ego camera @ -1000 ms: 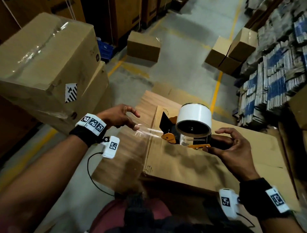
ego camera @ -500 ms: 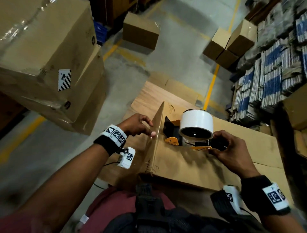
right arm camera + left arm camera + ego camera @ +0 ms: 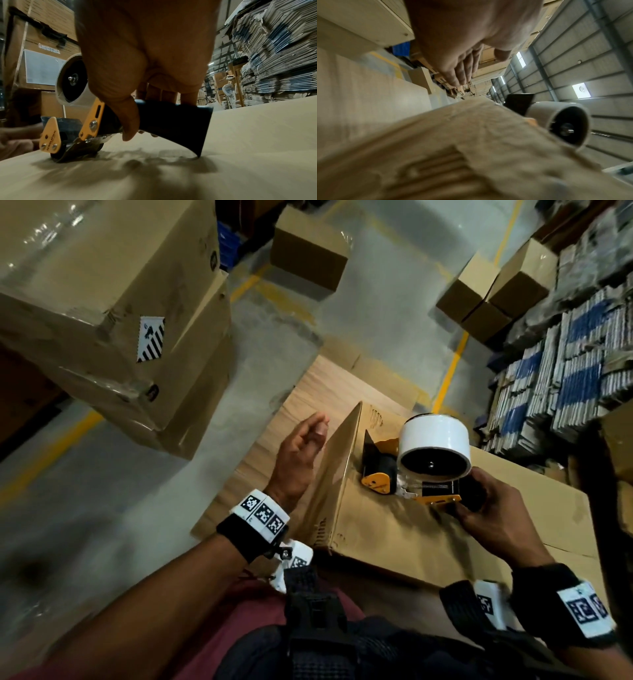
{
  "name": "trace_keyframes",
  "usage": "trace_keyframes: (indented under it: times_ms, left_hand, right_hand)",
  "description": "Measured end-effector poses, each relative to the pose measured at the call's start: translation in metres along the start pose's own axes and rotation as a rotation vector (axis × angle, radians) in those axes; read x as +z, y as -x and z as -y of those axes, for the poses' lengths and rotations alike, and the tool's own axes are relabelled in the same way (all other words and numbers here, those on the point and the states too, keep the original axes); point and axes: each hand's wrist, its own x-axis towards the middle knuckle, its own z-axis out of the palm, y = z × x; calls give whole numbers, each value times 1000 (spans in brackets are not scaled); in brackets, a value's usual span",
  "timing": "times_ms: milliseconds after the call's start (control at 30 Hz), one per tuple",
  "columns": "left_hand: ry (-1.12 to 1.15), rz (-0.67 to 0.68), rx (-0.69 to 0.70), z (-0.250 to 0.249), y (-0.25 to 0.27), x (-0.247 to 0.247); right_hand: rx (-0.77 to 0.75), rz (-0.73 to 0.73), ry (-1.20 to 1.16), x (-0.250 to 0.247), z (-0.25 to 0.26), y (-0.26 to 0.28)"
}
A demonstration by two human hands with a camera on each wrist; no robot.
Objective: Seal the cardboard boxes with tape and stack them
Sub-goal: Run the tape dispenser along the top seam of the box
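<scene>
A person stands over a cardboard box [image 3: 404, 529] that lies on a wooden board [image 3: 329, 392] on a warehouse floor. Their right hand [image 3: 493, 508] grips the black handle of a tape gun [image 3: 411, 474], fingers and thumb curled round it. The gun's roller end rests on the box top near the left edge, with its white tape roll [image 3: 434, 445] above. In the right wrist view, the handle's heel also touches the cardboard, and the thumb [image 3: 126, 119] hooks down across the handle.

The left hand [image 3: 299, 453] hangs just beside the box's left side, holding nothing. Its fingers [image 3: 462, 73] are straight and close together, pointing away from the body. I cannot tell whether the palm touches the box wall.

To the left are 2 stacked boxes [image 3: 113, 313], the top 1 taped. More boxes [image 3: 308, 251] sit on the floor beyond. Flattened cartons [image 3: 575, 364] are piled at right.
</scene>
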Motion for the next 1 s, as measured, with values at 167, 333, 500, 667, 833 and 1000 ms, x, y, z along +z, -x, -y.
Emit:
trace_keyframes:
  times_ms: [167,333,500,667,833,1000]
  left_hand:
    - [131,286,-240,3,22,35]
    - [-85,307,-231,14,24,23]
    - [-704,393,201,3,33,23]
    - [-1414,538,326,-11,44,30]
    - [-1656,515,274,-18,49,38]
    - [-1723,483,268,-18,50,40]
  right_hand:
    - [-38,0,57,1,1,2]
    - [-60,15,64,5,-3,2]
    - [-100,43,51,1,-3,3]
    - [-117,31,-23,-6,-5,7]
    - [-138,3,-89,-26,1,15]
    - [-131,-55,-48,-53,-26,26]
